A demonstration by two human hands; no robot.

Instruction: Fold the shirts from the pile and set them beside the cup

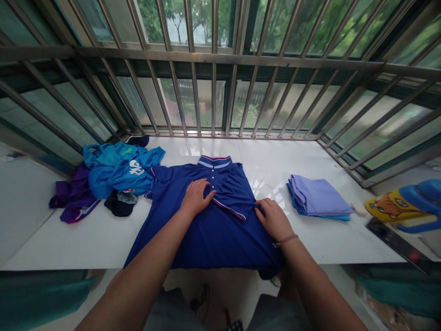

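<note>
A dark blue polo shirt [213,239] lies spread on the white ledge, its collar toward the window and its lower part reaching past the front edge. The sleeve on the right is folded inward across the chest, and its red-and-white trimmed cuff points toward me. My left hand [197,198] rests on the shirt's chest beside the button placket, fingers lying flat with the thumb apart. At the shirt's right edge, my right hand [274,218] has thumb and fingers closed on the fabric.
Left of the shirt is a heap of blue clothes [120,168] with a purple garment [77,195] and dark socks [119,204]. Folded lilac and blue clothes [319,197] lie right. A blue-yellow bottle [406,202] and a phone [396,243] are far right. Window bars [213,99] stand behind.
</note>
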